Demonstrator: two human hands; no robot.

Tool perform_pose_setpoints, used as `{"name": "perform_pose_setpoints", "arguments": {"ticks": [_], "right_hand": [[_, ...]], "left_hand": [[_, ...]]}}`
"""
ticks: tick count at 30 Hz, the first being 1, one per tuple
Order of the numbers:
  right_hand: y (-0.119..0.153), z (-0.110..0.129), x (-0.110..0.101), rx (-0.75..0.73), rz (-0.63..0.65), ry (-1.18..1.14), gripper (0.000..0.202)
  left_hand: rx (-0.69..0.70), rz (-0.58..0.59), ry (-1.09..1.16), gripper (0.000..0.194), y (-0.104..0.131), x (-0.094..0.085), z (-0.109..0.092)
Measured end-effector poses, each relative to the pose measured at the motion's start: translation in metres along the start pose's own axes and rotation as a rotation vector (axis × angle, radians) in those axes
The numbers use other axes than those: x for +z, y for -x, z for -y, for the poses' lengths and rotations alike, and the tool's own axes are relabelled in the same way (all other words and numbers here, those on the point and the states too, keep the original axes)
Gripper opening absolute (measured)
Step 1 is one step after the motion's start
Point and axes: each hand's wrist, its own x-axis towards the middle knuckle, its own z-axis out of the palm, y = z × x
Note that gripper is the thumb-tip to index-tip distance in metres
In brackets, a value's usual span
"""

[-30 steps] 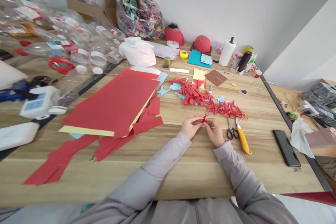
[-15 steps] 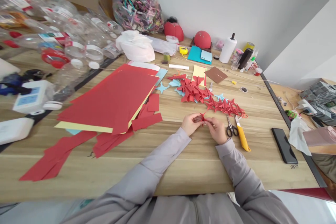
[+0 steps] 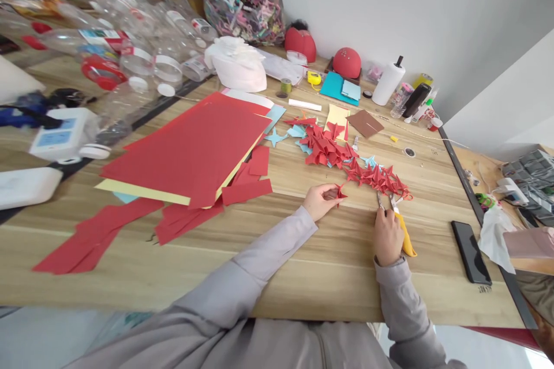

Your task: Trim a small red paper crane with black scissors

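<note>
My left hand pinches a small folded red paper piece just above the wooden table. To its right, my right hand lies curled over the handles of a pair of scissors, and only the blades show past the fingers. A yellow utility knife lies against the right side of that hand. Behind both hands stretches a row of folded red paper pieces.
A stack of large red sheets and red offcuts fill the left. A black phone lies right. Clear plastic bottles, a white bottle and red caps line the back.
My right hand let go of the folded piece and moved right and down onto the scissors. My left hand kept the piece. The view shifted slightly.
</note>
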Motion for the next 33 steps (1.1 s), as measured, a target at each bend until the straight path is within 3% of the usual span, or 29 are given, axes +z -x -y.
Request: {"name": "perform_pose_setpoints", "arguments": {"ticks": [6,13,17,19,24,29,33], "right_hand": [[0.002,-0.002,0.001,-0.152,0.014,-0.233,0.023],[0.001,-0.008,-0.005,-0.105,0.073,-0.255,0.014],[-0.001,-0.009,-0.004,0.000,0.143,-0.672,0.023],[-0.002,-0.008,-0.003,0.103,0.260,-1.050,0.034],[0.001,-0.005,-0.006,0.269,0.732,-1.877,0.053],[0.006,0.000,-0.011,0.338,1.000,-2.202,0.052],[0.007,0.003,-0.012,0.289,1.055,-2.293,0.045]], "left_hand": [[-0.011,-0.016,0.043,0.045,0.001,0.000,0.000],[-0.017,0.008,0.078,0.043,0.004,0.001,-0.006],[-0.043,0.062,0.111,0.043,0.003,-0.001,-0.009],[-0.062,0.077,0.134,0.046,0.003,-0.002,-0.010],[-0.095,0.107,0.133,0.049,0.003,-0.002,-0.013],[-0.092,0.123,0.123,0.051,0.005,-0.001,-0.013],[-0.100,0.140,0.098,0.052,0.006,-0.001,-0.014]]}}
